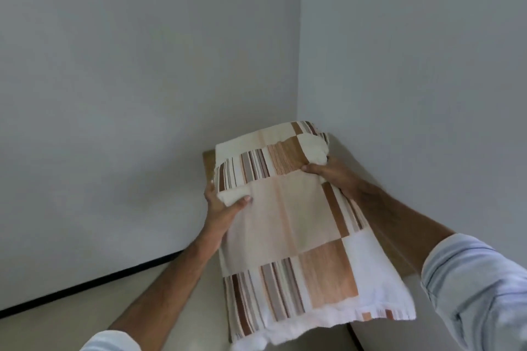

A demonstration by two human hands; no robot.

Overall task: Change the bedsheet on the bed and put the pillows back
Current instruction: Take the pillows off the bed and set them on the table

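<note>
A folded bedsheet (288, 219), cream with brown and grey striped patches, hangs between my hands in front of a room corner. My left hand (221, 202) grips its left fold, thumb over the top. My right hand (330, 172) grips the right side of the upper fold. The sheet's lower part drapes down towards me with a white hem at the bottom. The bed and pillows are out of view.
A wooden surface (209, 164) shows behind and under the sheet in the corner. Two pale grey walls (142, 80) meet at the corner. A beige floor (85, 310) with a dark skirting line lies at lower left.
</note>
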